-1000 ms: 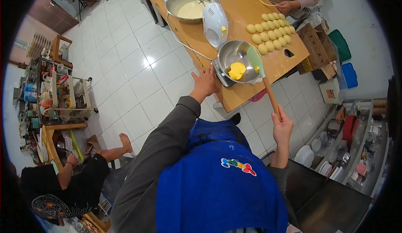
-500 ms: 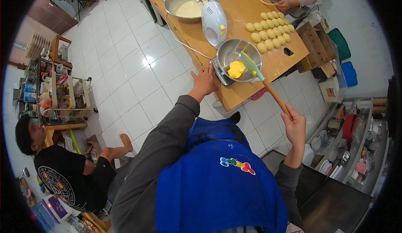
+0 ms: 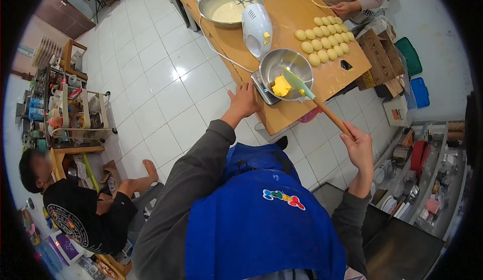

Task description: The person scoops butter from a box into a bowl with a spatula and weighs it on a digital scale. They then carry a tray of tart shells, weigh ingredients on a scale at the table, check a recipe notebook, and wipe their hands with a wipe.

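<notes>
My right hand (image 3: 358,146) is closed around the wooden handle of a spatula (image 3: 327,110) with a pale green blade. The blade reaches into a steel bowl (image 3: 303,64), beside a soft yellow lump (image 3: 280,86) that looks like butter or margarine. Some yellow clings to the blade. Under the bowl sits a small digital kitchen scale (image 3: 265,92) at the table's edge. Against that edge, by the scale, rests my left hand (image 3: 243,101), its fingers apart and nothing seen in it.
A white hand mixer (image 3: 256,31) stands beyond the bowl, near a large bowl of pale batter (image 3: 226,12). Rows of round dough balls (image 3: 326,42) lie to the right. Across the table (image 3: 287,18), a person's hands (image 3: 346,8) hold a dough strand. Another person (image 3: 85,209) sits at left.
The spatula blade has shifted slightly nearer to me and left inside the bowl, beside the yellow lump. My right hand has moved a little right; my left stays by the scale.
</notes>
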The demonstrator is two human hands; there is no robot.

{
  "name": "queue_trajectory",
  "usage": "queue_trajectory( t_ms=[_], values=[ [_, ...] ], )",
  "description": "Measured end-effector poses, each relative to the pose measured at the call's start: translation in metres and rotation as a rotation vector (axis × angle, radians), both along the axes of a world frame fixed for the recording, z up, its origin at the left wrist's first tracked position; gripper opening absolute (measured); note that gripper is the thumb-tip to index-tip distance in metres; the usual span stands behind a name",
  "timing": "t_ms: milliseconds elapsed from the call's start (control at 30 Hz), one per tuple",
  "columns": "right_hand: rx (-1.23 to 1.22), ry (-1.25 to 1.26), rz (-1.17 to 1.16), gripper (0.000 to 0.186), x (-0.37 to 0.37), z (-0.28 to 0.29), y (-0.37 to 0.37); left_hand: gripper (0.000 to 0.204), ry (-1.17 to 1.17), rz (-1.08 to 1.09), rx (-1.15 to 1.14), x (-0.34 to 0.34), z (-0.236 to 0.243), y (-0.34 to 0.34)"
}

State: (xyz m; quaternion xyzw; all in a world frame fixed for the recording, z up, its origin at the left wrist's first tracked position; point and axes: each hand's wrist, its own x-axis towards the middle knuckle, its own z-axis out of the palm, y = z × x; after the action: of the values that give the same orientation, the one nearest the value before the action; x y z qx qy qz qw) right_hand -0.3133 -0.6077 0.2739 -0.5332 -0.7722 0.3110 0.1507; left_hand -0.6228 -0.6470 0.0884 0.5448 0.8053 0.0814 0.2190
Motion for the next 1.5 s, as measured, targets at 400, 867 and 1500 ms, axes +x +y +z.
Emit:
queue_trajectory(
  t_ms=[400,867,1500],
  values=[
    [-0.125,-0.073,0.259,0.031,0.001,0.012,0.068,0.043,-1.113,0.564,0.272,0.022,0.007,0.003],
    [-0.27,-0.167,0.469,0.028,-0.011,0.018,0.129,0.019,-1.373,0.854,0.28,0.049,0.016,0.026],
    [-0.35,-0.182,0.457,0.021,-0.017,-0.012,0.122,0.008,-1.363,0.898,0.403,0.058,-0.001,0.032]
  ],
)
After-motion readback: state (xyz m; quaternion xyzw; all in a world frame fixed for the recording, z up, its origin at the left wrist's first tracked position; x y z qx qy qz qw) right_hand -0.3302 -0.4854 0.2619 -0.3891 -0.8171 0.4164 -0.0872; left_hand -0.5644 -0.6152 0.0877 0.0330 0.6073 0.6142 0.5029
